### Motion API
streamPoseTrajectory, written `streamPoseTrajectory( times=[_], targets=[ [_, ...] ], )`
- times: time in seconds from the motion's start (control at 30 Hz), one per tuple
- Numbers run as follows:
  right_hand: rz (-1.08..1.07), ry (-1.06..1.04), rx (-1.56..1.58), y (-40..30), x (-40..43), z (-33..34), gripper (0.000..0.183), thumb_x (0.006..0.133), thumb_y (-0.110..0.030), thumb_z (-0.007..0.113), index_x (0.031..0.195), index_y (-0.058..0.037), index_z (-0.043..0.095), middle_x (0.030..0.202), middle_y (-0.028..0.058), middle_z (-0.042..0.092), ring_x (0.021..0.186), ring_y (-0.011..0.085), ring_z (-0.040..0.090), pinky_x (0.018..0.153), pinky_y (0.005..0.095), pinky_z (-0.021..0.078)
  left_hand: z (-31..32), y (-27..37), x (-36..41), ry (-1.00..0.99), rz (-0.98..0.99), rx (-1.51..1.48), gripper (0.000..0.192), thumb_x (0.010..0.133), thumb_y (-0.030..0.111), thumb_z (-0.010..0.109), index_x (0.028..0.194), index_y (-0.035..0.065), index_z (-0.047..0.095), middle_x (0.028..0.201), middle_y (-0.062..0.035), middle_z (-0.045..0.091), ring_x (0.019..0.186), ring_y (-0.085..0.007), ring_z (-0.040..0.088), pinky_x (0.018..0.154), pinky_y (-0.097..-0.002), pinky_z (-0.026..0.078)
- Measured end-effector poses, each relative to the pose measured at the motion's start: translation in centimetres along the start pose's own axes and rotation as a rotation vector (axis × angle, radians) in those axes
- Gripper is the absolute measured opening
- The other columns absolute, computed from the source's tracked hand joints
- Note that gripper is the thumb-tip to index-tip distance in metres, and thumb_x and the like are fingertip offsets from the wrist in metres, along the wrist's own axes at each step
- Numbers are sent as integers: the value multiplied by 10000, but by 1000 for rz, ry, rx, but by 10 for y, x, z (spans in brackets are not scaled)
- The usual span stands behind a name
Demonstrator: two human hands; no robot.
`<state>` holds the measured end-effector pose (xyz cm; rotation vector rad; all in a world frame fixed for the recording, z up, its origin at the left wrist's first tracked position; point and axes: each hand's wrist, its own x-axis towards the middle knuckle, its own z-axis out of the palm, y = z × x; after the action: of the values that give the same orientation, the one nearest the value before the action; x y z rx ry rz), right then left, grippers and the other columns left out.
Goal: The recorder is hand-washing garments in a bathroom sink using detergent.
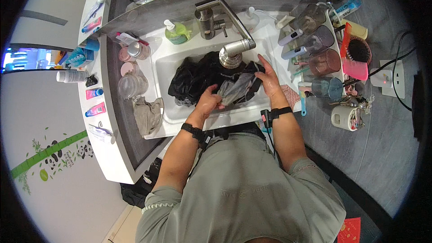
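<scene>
Dark wet clothing lies bunched in a white washbasin, below the metal faucet. A grey and black part of the fabric is spread between my hands. My left hand grips its near left edge, thumb up and fingers partly hidden by the cloth. On the right, my right hand pinches the upper right edge with the thumb, while the index finger points out. Both hands look wet. The faucet head covers part of the clothing.
Jars and a grey-brown cloth sit on the left rim. A green soap bottle stands behind the basin. Several cups, brushes and combs line the right side, near a wall socket with cables. A pink cloth lies at the right rim.
</scene>
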<state>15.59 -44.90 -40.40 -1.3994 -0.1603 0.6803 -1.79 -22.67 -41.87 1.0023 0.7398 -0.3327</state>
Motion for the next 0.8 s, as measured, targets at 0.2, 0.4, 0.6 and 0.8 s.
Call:
streamPoseTrajectory(
  times=[0.2, 0.4, 0.6, 0.8],
  targets=[
    [52, 45, 346, -17, -13, 21, 793, 816, 100, 532, 1567, -51, 328, 1607, 108, 333, 1436, 195, 349, 1140, 271, 287, -8, -13, -8, -72, 113, -204, 253, 847, -53, 496, 1027, 71, 622, 968, -22, 670, 748, -136, 619, 732, -262, 507],
    [-137, 119, -160, 14, 3, -1, 703, 874, 90, 523, 1543, -45, 350, 1598, 155, 346, 1303, 278, 524, 1015, 326, 449, -18, -20, 10, -279, 211, -491, 243, 804, -22, 521, 978, 94, 646, 949, -27, 685, 895, -227, 643, 821, -364, 524],
    [-231, 623, -1062, 25, 1, -9, 519, 877, 2, 549, 1392, -16, 486, 1179, 250, 587, 1191, 448, 531, 963, 489, 483, -47, -19, -8, 498, 531, 1408, 316, 783, 179, 690, 1087, 94, 691, 1165, -133, 645, 1200, -372, 550, 1039, -510, 416],
    [-315, 238, -1267, 45, -9, 51, 324, 896, -210, 675, 1161, -30, 624, 1035, 192, 671, 952, 404, 652, 815, 473, 531, -43, -2, -20, 535, 466, 1778, 457, 733, 345, 801, 1138, 152, 714, 1252, -67, 607, 1294, -332, 462, 1050, -534, 370]
  ],
)
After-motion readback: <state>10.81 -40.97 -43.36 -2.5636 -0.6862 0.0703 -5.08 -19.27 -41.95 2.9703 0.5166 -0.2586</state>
